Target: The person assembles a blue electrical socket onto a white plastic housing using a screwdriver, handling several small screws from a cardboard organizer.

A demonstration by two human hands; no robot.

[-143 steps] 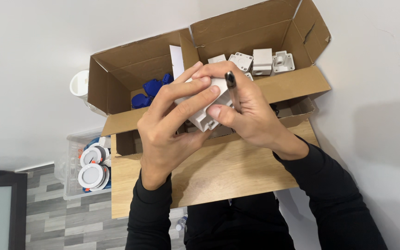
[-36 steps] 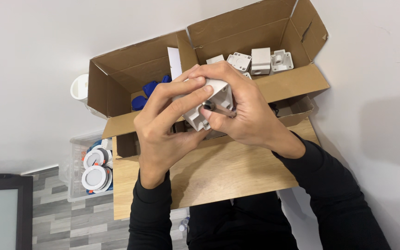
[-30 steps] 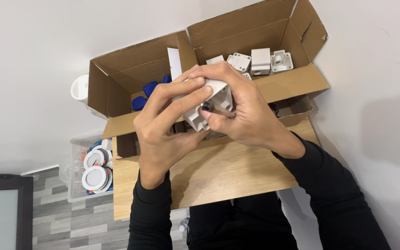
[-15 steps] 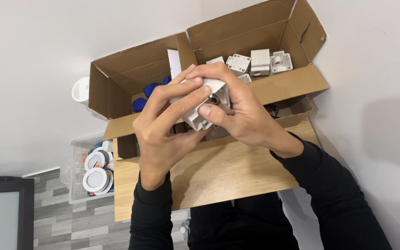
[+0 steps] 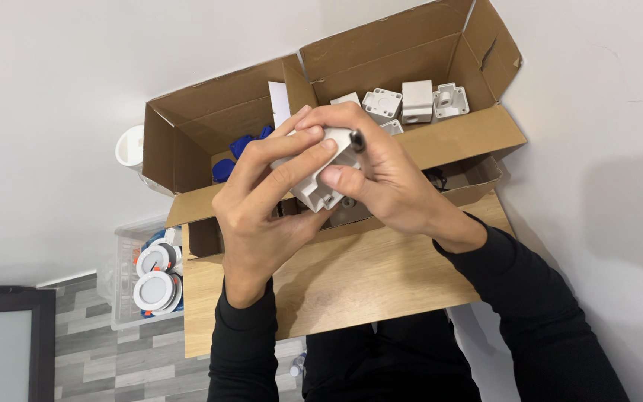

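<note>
- Above the wooden table (image 5: 381,275), both hands meet around a small white plastic part (image 5: 320,175), held just in front of an open cardboard box (image 5: 440,145).
- Left hand (image 5: 262,208): fingers curled over the part's top, pressing it.
- Right hand (image 5: 381,175): thumb and fingers pinch the part from the other side.
- Behind them, more white parts (image 5: 414,100) lie in the box's right compartment, blue pieces (image 5: 236,152) in the left.
- Down on the floor, a clear bin (image 5: 139,272) holds round white fittings.
</note>
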